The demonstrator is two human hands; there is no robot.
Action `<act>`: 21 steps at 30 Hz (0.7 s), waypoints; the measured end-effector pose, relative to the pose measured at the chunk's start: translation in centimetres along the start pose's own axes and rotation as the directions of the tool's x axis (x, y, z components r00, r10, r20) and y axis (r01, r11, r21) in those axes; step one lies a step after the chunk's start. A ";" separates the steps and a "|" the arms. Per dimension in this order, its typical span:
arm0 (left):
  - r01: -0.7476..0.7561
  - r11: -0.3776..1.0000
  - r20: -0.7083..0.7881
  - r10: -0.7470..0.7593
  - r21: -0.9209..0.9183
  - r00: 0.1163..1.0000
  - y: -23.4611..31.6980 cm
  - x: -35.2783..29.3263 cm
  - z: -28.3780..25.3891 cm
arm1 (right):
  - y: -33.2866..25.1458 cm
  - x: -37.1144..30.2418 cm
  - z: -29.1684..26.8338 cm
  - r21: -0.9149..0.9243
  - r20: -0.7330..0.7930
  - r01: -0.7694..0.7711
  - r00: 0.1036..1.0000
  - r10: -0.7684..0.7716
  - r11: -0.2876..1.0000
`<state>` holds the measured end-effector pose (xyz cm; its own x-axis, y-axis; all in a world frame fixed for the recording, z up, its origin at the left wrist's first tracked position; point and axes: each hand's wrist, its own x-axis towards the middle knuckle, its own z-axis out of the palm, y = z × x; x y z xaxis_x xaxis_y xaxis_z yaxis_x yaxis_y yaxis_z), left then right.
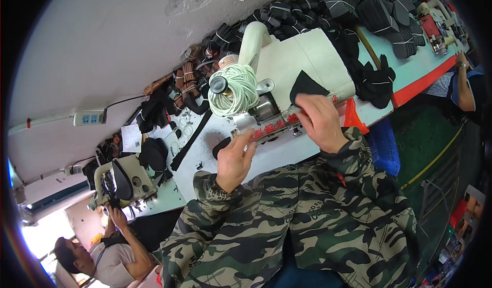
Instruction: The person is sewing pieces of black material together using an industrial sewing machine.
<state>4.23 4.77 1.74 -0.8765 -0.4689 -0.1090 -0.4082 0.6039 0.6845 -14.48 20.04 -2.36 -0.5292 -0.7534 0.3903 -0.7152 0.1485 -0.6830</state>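
A cream sewing machine (302, 57) with red markings stands on the table in front of me. My right hand (323, 124) is over its near right edge, fingers closed on a dark, pointed fabric piece (307, 85) that lies on the machine's top. At the machine's left end is my left hand (233, 160), thumb and forefinger apart, reaching toward the metal parts. Beside those fingers shows a black piece (220, 145), partly hidden by the hand; whether they touch it is unclear. A coil of pale green cord (233, 90) sits on the machine's left part.
Bundled dark pieces (341, 1) and brown bundles (188, 75) line the wall. A black strip (190, 142) and scraps lie on the white table (202, 137). A blue basket (384, 144) stands at right. Co-workers sit at a machine (130, 178) at left and at far right.
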 end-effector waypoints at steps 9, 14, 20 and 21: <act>0.058 0.983 0.011 -0.057 -0.172 0.998 0.0 1.4 0.4 | -0.1 0.0 -0.5 0.066 0.017 -0.048 0.999 0.047 0.997; 0.364 0.713 0.389 -0.138 -0.600 0.911 0.2 2.2 -0.9 | -4.1 -1.0 4.4 0.658 0.392 -0.578 0.810 0.436 0.483; 0.478 0.861 0.481 -0.349 -0.175 0.804 -2.4 4.9 -1.7 | -3.7 -1.0 7.2 0.501 0.562 -0.775 0.629 0.536 0.384; 0.428 0.900 0.424 -0.356 -0.083 0.832 -1.2 5.5 -2.2 | -3.7 -0.7 7.3 0.501 0.563 -0.776 0.629 0.537 0.383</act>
<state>0.48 0.07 1.87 -0.6924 -0.3321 -0.6405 -0.7211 0.2898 0.6293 -8.15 15.33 -4.63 -0.4594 -0.7545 -0.4686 0.3652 0.3205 -0.8740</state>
